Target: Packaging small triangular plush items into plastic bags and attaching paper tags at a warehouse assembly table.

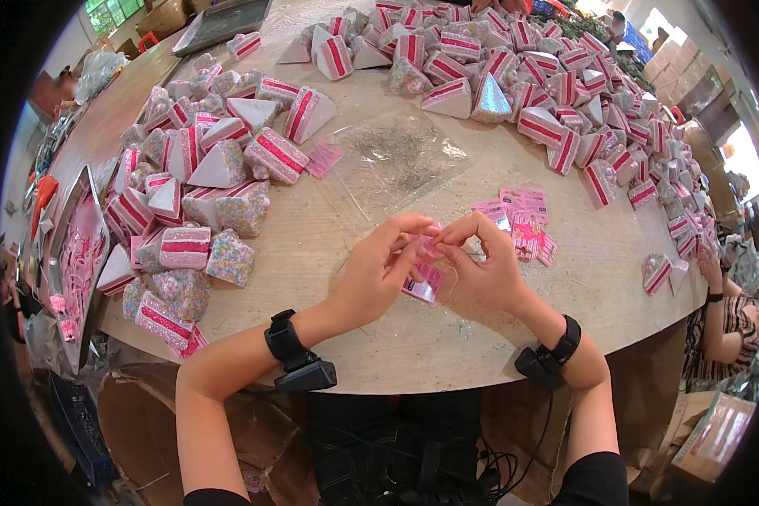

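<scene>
pale tabletop [304,253], pink card [425,283] in left hand [376,275] and right hand [487,263]

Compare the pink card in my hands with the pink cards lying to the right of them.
The held card is gripped by the fingers of the left hand and right hand, while the loose cards lie on the table untouched. Fingers partly cover the held card; the loose cards partly overlap one another. Both are pink with print.
</scene>
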`<state>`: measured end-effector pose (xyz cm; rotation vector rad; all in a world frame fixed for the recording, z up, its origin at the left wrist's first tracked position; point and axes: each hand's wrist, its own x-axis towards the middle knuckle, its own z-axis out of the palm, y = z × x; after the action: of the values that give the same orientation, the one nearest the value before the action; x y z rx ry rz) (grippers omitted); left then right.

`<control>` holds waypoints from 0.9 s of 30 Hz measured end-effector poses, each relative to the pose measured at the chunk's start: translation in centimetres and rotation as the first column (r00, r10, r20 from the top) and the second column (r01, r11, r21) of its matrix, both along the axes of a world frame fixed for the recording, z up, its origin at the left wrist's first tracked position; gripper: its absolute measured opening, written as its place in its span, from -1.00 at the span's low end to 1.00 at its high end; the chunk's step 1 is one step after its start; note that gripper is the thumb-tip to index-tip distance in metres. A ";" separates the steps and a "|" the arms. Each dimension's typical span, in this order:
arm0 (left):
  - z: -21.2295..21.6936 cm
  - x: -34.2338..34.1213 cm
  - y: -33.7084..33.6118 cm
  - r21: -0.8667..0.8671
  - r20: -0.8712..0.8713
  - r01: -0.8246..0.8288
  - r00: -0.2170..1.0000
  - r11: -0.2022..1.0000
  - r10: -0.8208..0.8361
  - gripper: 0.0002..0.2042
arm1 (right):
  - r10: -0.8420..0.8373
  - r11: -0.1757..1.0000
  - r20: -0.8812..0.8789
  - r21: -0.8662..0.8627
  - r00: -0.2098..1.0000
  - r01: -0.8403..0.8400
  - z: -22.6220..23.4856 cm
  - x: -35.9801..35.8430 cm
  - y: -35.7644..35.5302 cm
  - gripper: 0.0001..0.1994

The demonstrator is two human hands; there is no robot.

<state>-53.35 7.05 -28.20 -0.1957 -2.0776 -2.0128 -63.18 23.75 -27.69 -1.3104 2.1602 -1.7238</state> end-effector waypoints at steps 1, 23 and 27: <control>0.0 0.0 0.0 0.018 0.010 0.008 1.000 1.000 -0.009 -0.73 | 0.000 1.000 0.001 0.000 1.000 0.000 0.0 -0.1 0.0 -0.85; -0.3 0.5 0.1 -0.342 -0.171 -0.215 0.971 0.915 0.165 -0.76 | 0.174 0.977 0.157 0.099 0.972 -0.191 1.1 0.9 0.2 -0.67; 0.0 0.7 0.2 -0.316 -0.156 -0.194 0.976 0.929 0.150 -0.77 | 0.120 0.960 0.329 0.201 0.936 -0.194 1.4 0.8 0.5 -0.80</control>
<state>-52.68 7.22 -28.15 -0.1884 -2.2489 -1.5025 -62.36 24.23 -26.24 -1.0376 1.9458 -1.4533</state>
